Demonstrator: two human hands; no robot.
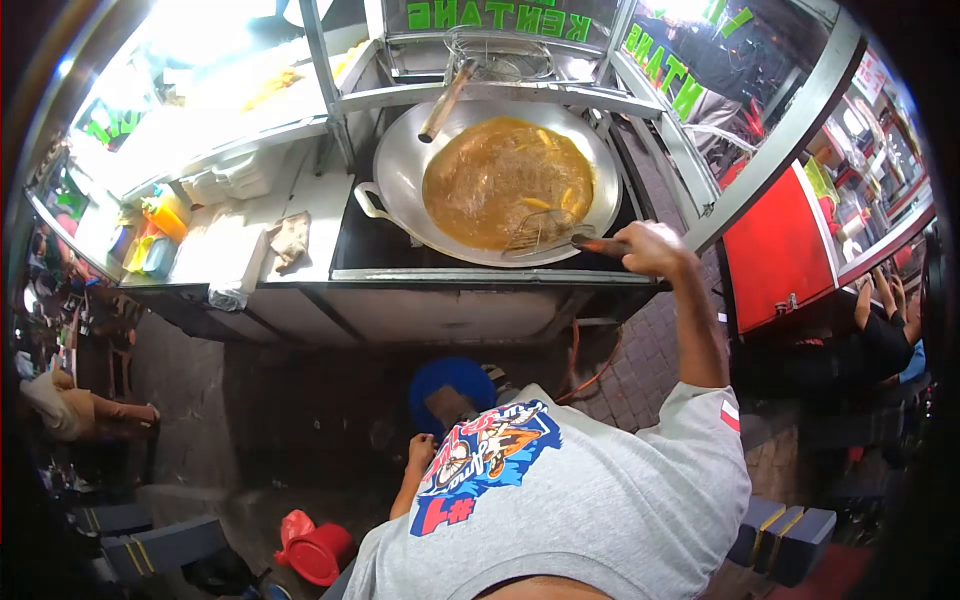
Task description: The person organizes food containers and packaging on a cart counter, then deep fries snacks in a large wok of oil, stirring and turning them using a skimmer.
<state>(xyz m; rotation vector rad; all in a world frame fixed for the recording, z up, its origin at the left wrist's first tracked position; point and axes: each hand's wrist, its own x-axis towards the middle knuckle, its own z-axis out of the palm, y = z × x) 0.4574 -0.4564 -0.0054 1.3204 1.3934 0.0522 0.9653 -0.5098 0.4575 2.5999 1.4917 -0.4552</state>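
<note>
My right hand [655, 248] is closed around the wooden handle of a wire skimmer [540, 233]. The skimmer's mesh dips into the brown bubbling oil [490, 185] at the near right side of a large metal wok [400, 165]. Yellow pieces of frying food [576, 199] float beside the mesh, and a few more lie at the far side. Low beside my body, my left hand [423, 447] hangs near a round blue object [428, 375]; its fingers are too small and dark to make out.
Another wire strainer [495, 62] rests on the rack behind the wok, its wooden handle jutting over the rim. Left on the counter are a cloth [291, 241] and sauce bottles [165, 215]. A metal frame post [790, 120] stands right. A red bucket [318, 553] sits on the ground.
</note>
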